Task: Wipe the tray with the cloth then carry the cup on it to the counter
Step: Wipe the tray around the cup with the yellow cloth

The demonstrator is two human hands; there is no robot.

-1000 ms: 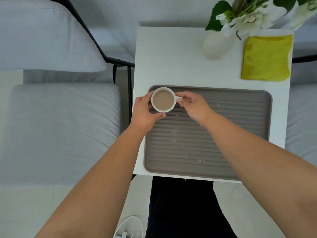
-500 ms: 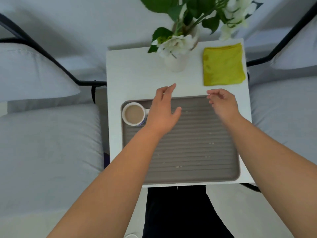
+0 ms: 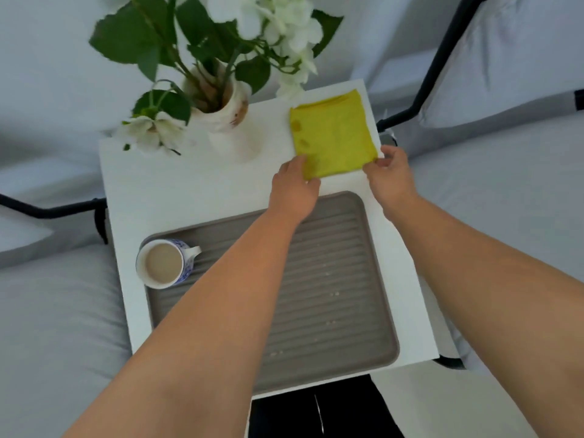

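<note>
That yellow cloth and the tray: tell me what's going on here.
A person is picking up the folded yellow cloth from the far right of the white table. The left hand pinches its near left corner, the right hand its near right corner. The grey ridged tray has scattered crumbs on it and looks unwiped. The cup of milky coffee sits at its far left corner, beside a vase of white flowers.

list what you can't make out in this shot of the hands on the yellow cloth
Head view only:
- Left hand fingertips: tucked at the yellow cloth corner, so the grip is unclear.
- Middle of the ribbed tray: covered by the left forearm.
- Pale specks on the tray: too small to identify.
- Flowers: cut off by the top edge.
- Counter: not in view.
- Underside of the cup: hidden.
</note>
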